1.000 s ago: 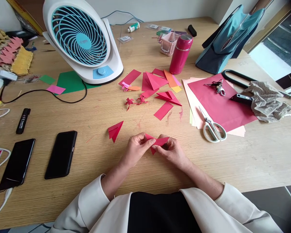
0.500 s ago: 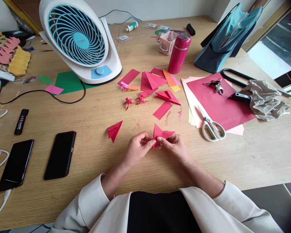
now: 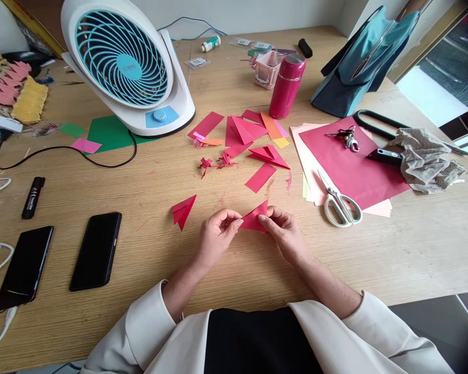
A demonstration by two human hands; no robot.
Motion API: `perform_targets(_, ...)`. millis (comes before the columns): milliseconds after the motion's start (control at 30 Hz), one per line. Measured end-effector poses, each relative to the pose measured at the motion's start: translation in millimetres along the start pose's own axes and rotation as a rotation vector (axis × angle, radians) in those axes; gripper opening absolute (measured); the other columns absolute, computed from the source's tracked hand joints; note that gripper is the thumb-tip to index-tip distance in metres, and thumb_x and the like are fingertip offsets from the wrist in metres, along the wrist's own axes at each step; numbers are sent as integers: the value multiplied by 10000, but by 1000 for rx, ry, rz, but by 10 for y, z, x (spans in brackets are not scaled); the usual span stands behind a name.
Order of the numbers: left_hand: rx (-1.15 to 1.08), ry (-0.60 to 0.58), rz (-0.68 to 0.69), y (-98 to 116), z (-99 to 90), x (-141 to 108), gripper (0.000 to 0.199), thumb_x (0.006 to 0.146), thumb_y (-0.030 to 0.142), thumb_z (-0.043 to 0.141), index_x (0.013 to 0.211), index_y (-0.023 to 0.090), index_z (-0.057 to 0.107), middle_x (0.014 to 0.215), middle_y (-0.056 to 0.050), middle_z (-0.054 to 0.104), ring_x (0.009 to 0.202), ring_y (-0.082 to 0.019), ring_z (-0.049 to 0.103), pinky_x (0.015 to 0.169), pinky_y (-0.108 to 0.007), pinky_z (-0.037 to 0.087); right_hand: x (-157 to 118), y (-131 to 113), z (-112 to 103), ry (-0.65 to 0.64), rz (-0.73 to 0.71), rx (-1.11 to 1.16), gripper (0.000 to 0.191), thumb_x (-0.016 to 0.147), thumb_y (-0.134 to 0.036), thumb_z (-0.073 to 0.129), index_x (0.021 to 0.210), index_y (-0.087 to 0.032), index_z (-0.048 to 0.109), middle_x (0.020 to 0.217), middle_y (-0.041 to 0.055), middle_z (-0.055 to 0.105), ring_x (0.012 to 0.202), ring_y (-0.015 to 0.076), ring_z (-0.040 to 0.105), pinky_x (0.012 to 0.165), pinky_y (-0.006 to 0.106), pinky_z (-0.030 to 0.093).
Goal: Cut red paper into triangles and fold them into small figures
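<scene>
Between my two hands is a folded red paper (image 3: 253, 218), now roughly triangular with one point up at the right. My left hand (image 3: 220, 234) pinches its left corner between thumb and fingers. On the right side my right hand (image 3: 284, 232) grips it, thumb in front and fingers behind. To the left of my hands lies another folded red paper piece (image 3: 183, 211). Beyond them are small red folded figures (image 3: 225, 159), a red paper strip (image 3: 260, 177) and a flat folded red piece (image 3: 270, 156).
White scissors (image 3: 340, 202) rest beside a large red sheet (image 3: 351, 166) on the right. A pink bottle (image 3: 287, 85) and a fan (image 3: 128, 67) stand at the back. On the left lie a phone (image 3: 95, 251), a second phone (image 3: 24, 267) and a black marker (image 3: 33, 197).
The red paper in my hands has been turned, from a spread shape with several points to a triangle. My hands have moved slightly apart.
</scene>
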State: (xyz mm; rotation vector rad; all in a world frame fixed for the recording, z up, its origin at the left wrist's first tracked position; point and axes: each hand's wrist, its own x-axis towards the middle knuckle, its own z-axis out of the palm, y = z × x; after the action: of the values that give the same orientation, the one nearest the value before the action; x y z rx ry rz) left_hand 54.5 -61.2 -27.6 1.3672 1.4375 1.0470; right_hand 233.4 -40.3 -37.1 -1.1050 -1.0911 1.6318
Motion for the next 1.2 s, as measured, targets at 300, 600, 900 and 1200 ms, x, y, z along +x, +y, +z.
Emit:
perform_targets(300, -43, 32, -27, -28, -76, 58, 104, 843, 271, 638, 831, 172, 670, 627, 34, 581, 559, -86, 518, 568, -205, 423, -20, -66, -8, 11, -13, -101, 406, 827, -505, 677, 651, -180, 509, 588, -62, 386, 550, 87, 299, 533, 238, 232)
perform_targets(600, -211, 72, -29, -21, -75, 49, 233, 925, 372, 545, 909, 172, 663, 836, -27, 671, 632, -115, 606, 639, -251, 493, 5, -49, -8, 33, 4, -8, 381, 777, -507, 731, 700, -188, 537, 606, -58, 454, 536, 85, 337, 521, 224, 266)
perform_targets(900, 113, 180, 224, -15, -101, 19, 156, 923, 321, 575, 846, 192, 617, 808, -15, 545, 749, -142, 523, 696, -270, 422, -11, -43, -21, 66, 11, -27, 386, 837, -496, 683, 677, -188, 516, 582, -62, 413, 537, 87, 307, 501, 227, 238)
perform_targets(1200, 242, 151, 228, -41, -105, 38, 138, 869, 232, 639, 741, 194, 606, 724, 11, 540, 678, -133, 479, 656, -268, 399, 4, 22, -37, -29, -22, -244, 380, 876, -512, 619, 710, -184, 523, 578, -49, 449, 514, 95, 373, 485, 235, 280)
